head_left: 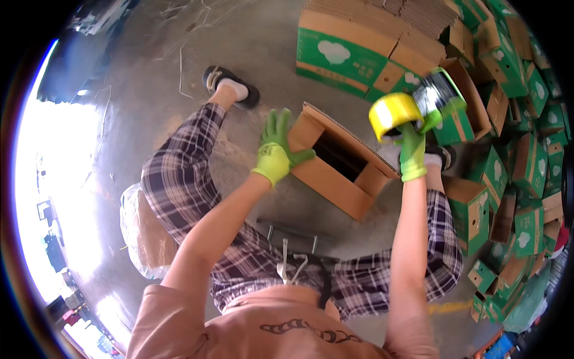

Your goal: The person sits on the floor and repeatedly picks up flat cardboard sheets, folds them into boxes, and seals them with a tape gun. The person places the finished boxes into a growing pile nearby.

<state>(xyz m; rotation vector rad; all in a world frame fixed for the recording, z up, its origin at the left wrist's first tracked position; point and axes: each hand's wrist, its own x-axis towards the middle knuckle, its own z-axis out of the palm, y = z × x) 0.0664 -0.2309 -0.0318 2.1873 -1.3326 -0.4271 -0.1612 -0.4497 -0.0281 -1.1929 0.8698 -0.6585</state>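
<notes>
My left hand [277,146], in a green glove, lies at the left end of a brown cardboard box [335,196] on the floor between my legs, its fingers spread. The box has an opening into a dark interior, with flaps around it. My right hand [414,143], also gloved in green, grips a tape dispenser [436,96] with a yellow tape roll [394,106], held above the right end of the box.
Stacks of flattened green-and-brown cartons [341,51] stand ahead. Many green cartons [529,161] pile up along the right. A bag in clear plastic [143,233] sits by my left thigh. Loose straps lie on the concrete floor [149,72]. A low metal stool [287,236] is beneath me.
</notes>
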